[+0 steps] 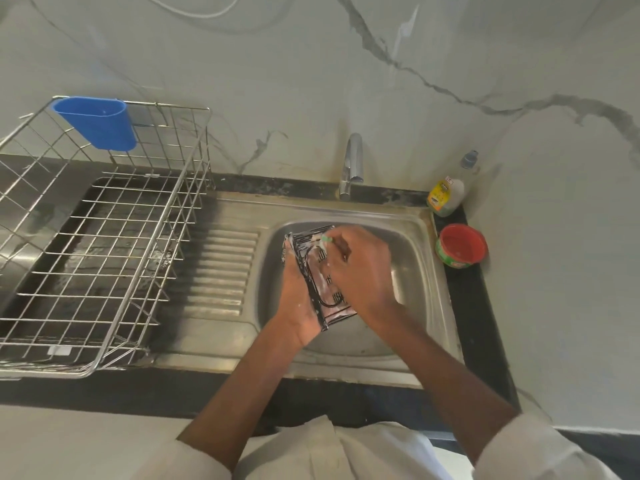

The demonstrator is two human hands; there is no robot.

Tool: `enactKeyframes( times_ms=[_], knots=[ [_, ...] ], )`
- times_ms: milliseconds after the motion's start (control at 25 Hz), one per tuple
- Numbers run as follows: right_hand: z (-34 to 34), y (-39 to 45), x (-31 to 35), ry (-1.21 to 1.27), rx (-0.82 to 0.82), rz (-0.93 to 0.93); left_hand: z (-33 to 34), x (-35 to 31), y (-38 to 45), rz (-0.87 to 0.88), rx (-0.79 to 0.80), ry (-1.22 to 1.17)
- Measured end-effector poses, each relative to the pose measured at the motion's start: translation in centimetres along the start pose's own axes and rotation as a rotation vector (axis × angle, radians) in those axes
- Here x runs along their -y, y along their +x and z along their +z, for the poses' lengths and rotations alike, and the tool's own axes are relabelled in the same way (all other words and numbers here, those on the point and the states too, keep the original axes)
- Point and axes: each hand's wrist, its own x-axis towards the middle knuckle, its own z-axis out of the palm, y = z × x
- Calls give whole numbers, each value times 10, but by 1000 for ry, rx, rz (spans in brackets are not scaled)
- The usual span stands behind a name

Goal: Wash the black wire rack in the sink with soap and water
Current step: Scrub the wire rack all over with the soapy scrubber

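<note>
From the head camera I look down into the stainless-steel sink (420,271), where the black wire rack (320,282) is held above the basin, tilted on edge and smeared with white suds; blur and foam make its wires hard to separate. My left hand (298,306) is closed around the rack's lower left side, its fingers wrapped underneath and out of sight. My right hand (360,268) lies over the rack's upper right part and hides much of it; its fingers are curled around a small green scrubber (326,239), of which only a tip peeks out near the fingertips. The chrome tap (351,166) stands behind the basin, and I cannot tell whether water is running. To the right, on the dark desk (478,306), sit a clear bottle with a yellow label (446,197) and a round green tub with a red inside (462,245), just beside the sink's rim. To the left, a silver wire dish drainer (104,244) sits partly over the ribbed draining board, cut off at the frame's left edge, with a blue plastic cup (98,121) hung on its back rail. White sleeves (519,452) are cut off at the bottom.
</note>
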Motion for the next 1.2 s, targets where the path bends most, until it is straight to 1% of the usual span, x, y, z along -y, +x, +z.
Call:
enactKeyframes(
  times_ms=[80, 120, 200, 280, 360, 440, 520, 560, 640, 680, 760, 800, 880, 920, 960, 1040, 1080, 1200],
  knots=[
    [-2, -5, -3, -31, 40, -48, -7, -3, -2, -2, -29, 15],
    [-4, -3, -8, -28, 26, -23, -8, -6, -3, -3, -39, 50],
    [-6, 10, -12, 15, -8, 91, -7, -9, -8, -22, -38, 92],
    [-4, 6, -5, 16, 41, 77, -7, -9, -13, -23, -52, 99],
    [-5, -21, 3, -44, 55, 45, -9, -12, -15, -6, -82, 63],
    [-12, -55, 2, -82, 46, 75, -14, -14, -14, 3, -66, 24],
    [-11, -77, 5, -51, 64, 73, -17, -15, -11, 21, -58, 10],
    [-5, -81, 9, -21, 83, 42, -17, -14, -10, 17, -60, 3],
    [9, -64, 22, 13, 104, -37, -16, -11, -10, -2, -92, 7],
    [16, -46, 27, 28, 97, -32, -12, -8, -13, -16, -98, 20],
    [20, -7, 34, 20, 70, 40, -6, -3, -15, -39, -97, 53],
    [19, 3, 36, 7, 91, 51, -4, -5, -16, -37, -84, 53],
    [15, -8, 36, -33, 183, -57, -3, -14, -13, -9, -82, 19],
    [9, -25, 31, -37, 229, -132, -7, -18, -10, 12, -105, 2],
    [2, -44, 25, -18, 275, -167, -10, -22, -8, 18, -109, 1],
    [-9, -65, 15, 50, 343, -101, -16, -22, -5, 21, -116, -5],
    [-6, -61, 15, 81, 319, -36, -19, -19, -2, 12, -129, -10],
    [16, -20, 36, 155, 148, 117, -13, -11, -1, -13, -121, -24]
  ],
)
